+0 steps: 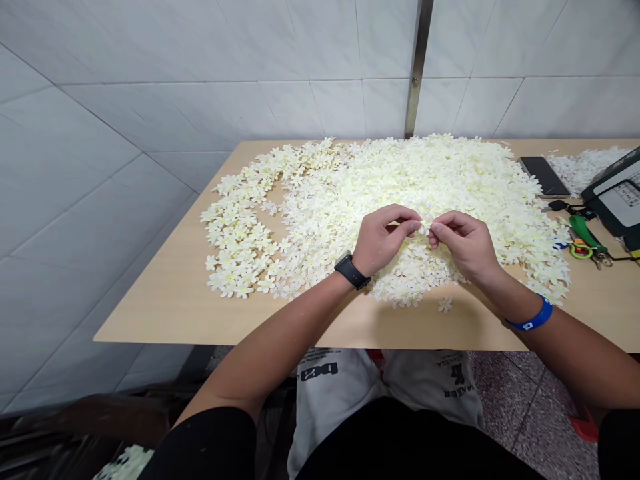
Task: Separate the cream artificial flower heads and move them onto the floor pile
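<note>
A wide heap of small cream-white fabric flowers covers the middle of a light wooden table. Above the heap's near edge, my left hand and my right hand meet fingertip to fingertip. Both pinch one small white flower piece between them, with the fingers curled closed. A black watch sits on my left wrist and a blue band on my right wrist. One loose flower lies alone near the table's front edge.
At the right end lie a dark phone, a smaller pile of white pieces, a black device and green-handled keys. White tiled walls close in behind and to the left. White bags stand under the table.
</note>
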Motion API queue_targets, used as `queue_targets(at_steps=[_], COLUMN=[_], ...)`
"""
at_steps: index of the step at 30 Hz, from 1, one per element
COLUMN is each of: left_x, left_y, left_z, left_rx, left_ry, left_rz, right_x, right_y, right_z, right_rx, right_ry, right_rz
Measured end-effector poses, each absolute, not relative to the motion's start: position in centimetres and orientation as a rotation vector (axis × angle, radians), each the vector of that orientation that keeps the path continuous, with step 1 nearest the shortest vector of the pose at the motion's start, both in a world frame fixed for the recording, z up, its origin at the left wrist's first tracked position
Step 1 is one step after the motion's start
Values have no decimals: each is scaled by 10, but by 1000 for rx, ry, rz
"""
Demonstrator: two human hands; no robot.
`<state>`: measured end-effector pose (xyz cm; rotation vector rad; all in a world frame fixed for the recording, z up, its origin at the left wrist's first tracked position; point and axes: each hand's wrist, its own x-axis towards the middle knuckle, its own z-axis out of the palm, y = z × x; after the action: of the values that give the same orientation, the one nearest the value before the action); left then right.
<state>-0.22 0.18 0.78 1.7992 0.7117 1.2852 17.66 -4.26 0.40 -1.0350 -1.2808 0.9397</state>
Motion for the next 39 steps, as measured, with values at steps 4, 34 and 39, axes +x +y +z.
queue_targets(at_steps=[4,34,39], left_x=[-2,-1,-1], left_y=[2,5,5], left_z=[7,4,5], left_rx=[1782,1501,1514], left_ry=[705,647,667], left_rz=[1251,1121,1113], right_x=[177,178,180], right_y=[-42,-41,-41], right_z=[5,3,2], right_rx=[-1059,-989,-996], right_ry=[-1288,-1289,-1315], right_rz=[935,994,964])
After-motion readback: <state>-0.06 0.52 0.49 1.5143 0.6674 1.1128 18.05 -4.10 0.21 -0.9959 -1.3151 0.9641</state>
